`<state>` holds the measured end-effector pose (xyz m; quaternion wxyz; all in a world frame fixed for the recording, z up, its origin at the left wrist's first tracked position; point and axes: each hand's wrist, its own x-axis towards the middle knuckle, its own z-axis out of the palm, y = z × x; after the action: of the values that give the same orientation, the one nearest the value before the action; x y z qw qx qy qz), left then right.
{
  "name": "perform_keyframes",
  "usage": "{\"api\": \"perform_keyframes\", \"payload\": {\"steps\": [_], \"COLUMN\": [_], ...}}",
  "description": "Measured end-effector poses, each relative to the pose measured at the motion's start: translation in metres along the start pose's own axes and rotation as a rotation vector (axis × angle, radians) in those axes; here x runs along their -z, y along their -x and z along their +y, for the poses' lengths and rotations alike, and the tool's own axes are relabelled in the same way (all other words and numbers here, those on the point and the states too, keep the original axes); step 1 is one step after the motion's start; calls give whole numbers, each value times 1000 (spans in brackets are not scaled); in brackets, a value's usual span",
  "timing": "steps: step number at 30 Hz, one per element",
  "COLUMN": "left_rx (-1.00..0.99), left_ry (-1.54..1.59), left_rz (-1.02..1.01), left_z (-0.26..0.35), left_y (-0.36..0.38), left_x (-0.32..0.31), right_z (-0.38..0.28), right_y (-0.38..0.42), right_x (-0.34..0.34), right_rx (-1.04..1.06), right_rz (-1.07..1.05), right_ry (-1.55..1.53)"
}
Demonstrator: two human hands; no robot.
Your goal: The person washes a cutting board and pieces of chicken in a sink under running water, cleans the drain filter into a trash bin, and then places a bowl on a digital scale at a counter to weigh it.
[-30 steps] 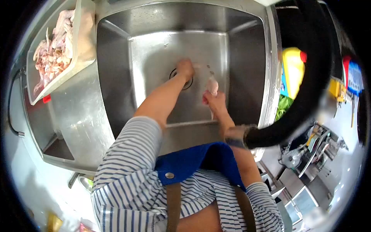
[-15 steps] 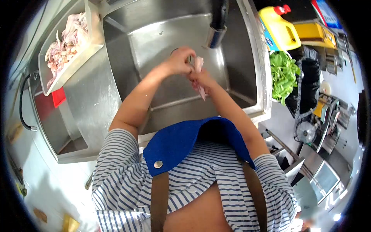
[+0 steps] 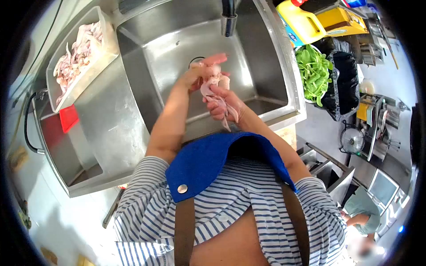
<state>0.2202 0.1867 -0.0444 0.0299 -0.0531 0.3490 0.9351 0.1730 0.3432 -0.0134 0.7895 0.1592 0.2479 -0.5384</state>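
My right hand (image 3: 225, 105) is wrapped round raw chicken wings (image 3: 217, 84), whose pale, thin tips hang below the fingers over the near part of the steel sink (image 3: 166, 71). Just above it, my left hand (image 3: 202, 73) lies against the upper end of the same wings. Its fingers stretch out to the right, and part of the palm is hidden by the meat. More raw chicken wings (image 3: 80, 53) fill a white plastic tub (image 3: 91, 73) on the counter to the left.
A black faucet (image 3: 228, 20) hangs over the sink's far side. A red object (image 3: 69, 119) lies below the tub. To the right are a yellow jug (image 3: 304, 22), leafy greens (image 3: 314, 73) and a black-lined bin (image 3: 346, 88). Another person (image 3: 361, 213) is at lower right.
Both hands have turned, showing more of the chicken wings. My left hand's fingers have straightened out. The view has shifted slightly, and another person shows more clearly at lower right.
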Motion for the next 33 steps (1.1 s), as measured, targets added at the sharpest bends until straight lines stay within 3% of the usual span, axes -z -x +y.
{"api": "perform_keyframes", "payload": {"steps": [1, 3, 4, 5, 6, 9, 11, 12, 16, 18, 22, 24, 25, 27, 28, 29, 30, 32, 33], "left_rx": [3, 135, 79, 75, 48, -71, -112, -172, -145, -194, -203, -131, -248, -245, -411, -742, -874, -1082, -1332], "left_ry": [2, -449, -324, -333, -296, -241, -32, -93, -43, -227, -259, -519, -703, -515, -399, -388, -470, -838, -1165], "left_rz": [-6, 35, 175, 172, 293, 487, 639, 772, 871, 937, 997, 1133, 1033, 1041, 1190, 1217, 1305, 1273, 1339], "left_z": [4, 14, 20, 18, 12, 1, -16, -19, -60, -79, -78, -60, -51, 10, 52, 73, 110, 176, 206], "left_y": [-2, 2, 5, 3, 2, 4, 3, 6, 15, 15, 20, 22, 27, 49, 59, 71, 84, 126, 136], "left_x": [-7, -29, -46, -43, -38, -42, -33, -41, -5, 21, 24, 17, 28, 7, -24, 1, 0, -3, 4], "right_z": [0, -12, -14, -17, -14, -7, 1, 5, 17, 18, 23, 20, 16, 4, -7, -19, -27, -36, -38], "right_y": [4, 3, 2, 1, 2, -6, -15, -19, -30, -31, -46, -46, -45, -39, -29, -18, -9, 8, 16], "right_x": [-3, -4, -9, -14, -20, -21, -13, -8, 0, -6, 5, -4, -8, -26, -33, -34, -27, -7, 9], "right_rx": [1, 52, 74, 97, 74, 68, 51, 37, 11, 2, 12, 120, 119, 429, 432, 435, 457, 509, 541], "right_rz": [14, 1, 100, 200, 188, 346, 415, 493, 599, 699, 711, 663, 660, 389, 365, 340, 405, 578, 686], "right_ry": [-19, -41, 103, 252, 332, 412, 446, 470, 590, 696, 774, 804, 810, 866, 914, 961, 977, 1006, 1019]}}
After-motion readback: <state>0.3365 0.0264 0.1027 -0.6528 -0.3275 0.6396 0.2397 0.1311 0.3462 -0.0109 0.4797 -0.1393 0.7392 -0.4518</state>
